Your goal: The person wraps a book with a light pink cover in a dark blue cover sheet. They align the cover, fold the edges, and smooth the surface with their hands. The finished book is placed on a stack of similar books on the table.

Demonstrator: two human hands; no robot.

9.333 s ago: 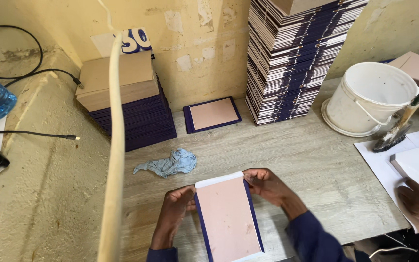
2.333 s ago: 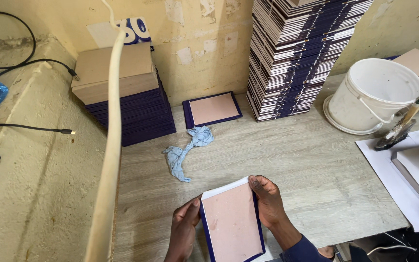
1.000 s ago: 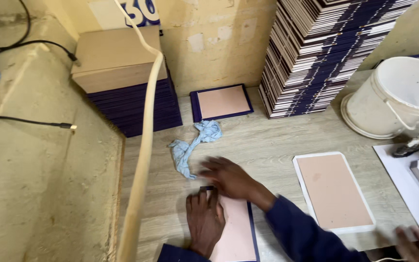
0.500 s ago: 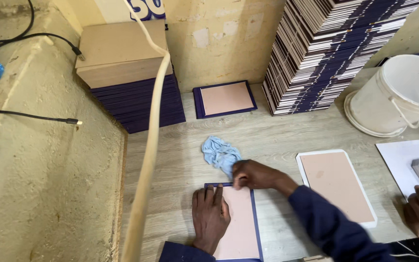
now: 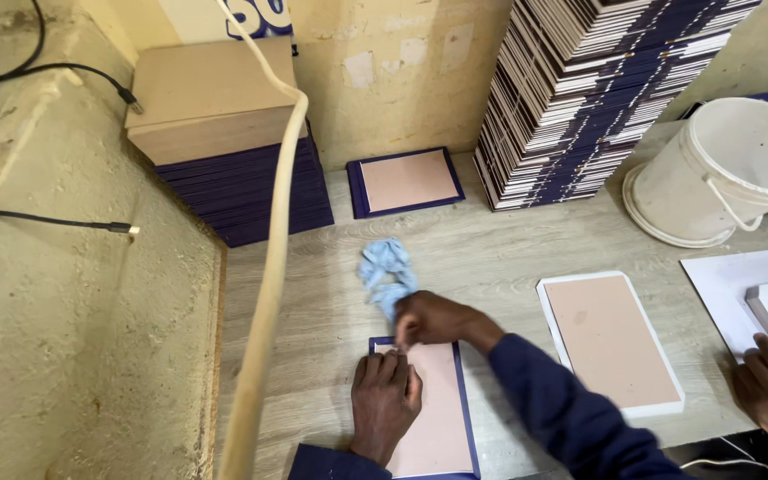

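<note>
My left hand [image 5: 386,397] lies flat, fingers spread narrow, on the pink board with the blue border [image 5: 433,418], which sits on the table [image 5: 526,258] directly in front of me, its long axis running away from me. My right hand [image 5: 428,317] is closed on the light blue cloth [image 5: 384,271] just past the board's far edge, so this hand is nearer to that edge.
</note>
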